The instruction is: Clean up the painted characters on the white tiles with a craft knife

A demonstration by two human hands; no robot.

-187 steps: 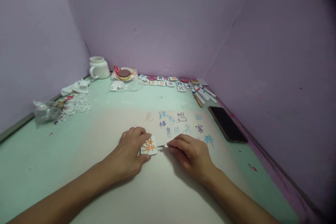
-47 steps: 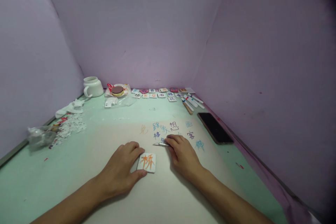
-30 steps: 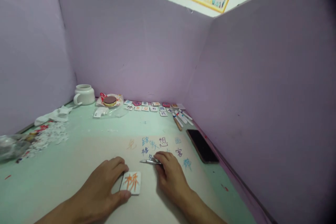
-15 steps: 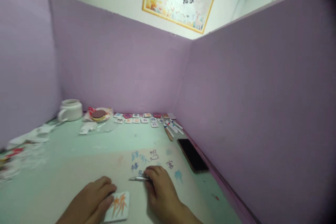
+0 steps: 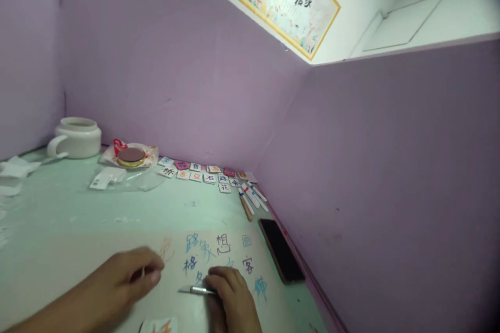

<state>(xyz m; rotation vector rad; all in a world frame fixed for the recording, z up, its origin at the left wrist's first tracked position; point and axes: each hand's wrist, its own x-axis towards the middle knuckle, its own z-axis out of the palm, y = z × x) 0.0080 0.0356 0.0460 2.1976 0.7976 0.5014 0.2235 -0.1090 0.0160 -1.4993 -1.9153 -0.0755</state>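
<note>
Fingers of the right hand (image 5: 234, 304) are curling over a thin metal tool (image 5: 193, 290), pinching its back end while the silver tip is pointing toward 9 o'clock, lying almost flat on the pale sheet (image 5: 78, 265) covering the bench (image 5: 47, 208). The left hand (image 5: 121, 283) is resting at 9 o'clock from that tip, its grip pressed together with thumb against forefinger; something small and pale seems to be showing between them, but I cannot tell what it is.

The white tile (image 5: 158, 325) with the orange character is lying at 6 o'clock from the tool tip, right at the bottom edge of the view and only partly showing. It is sitting between the 2 wrists, near both and apart from each grip; neither hand is touching it.

Judging from this, working the tile well is asking for 1 hand pinning it flat by its edge, and for the tool coming in low with its tip kept clear of the steadying fingers.

At 12 o'clock from the hands, blue written characters (image 5: 219, 252) are covering the sheet. A dark phone (image 5: 281, 257) is lying at 3 o'clock of them. Further back, a row of small tiles (image 5: 203, 174) and several markers (image 5: 252, 197) are lining the purple wall (image 5: 175, 73), with a white mug (image 5: 76, 138) at 10 o'clock.
</note>
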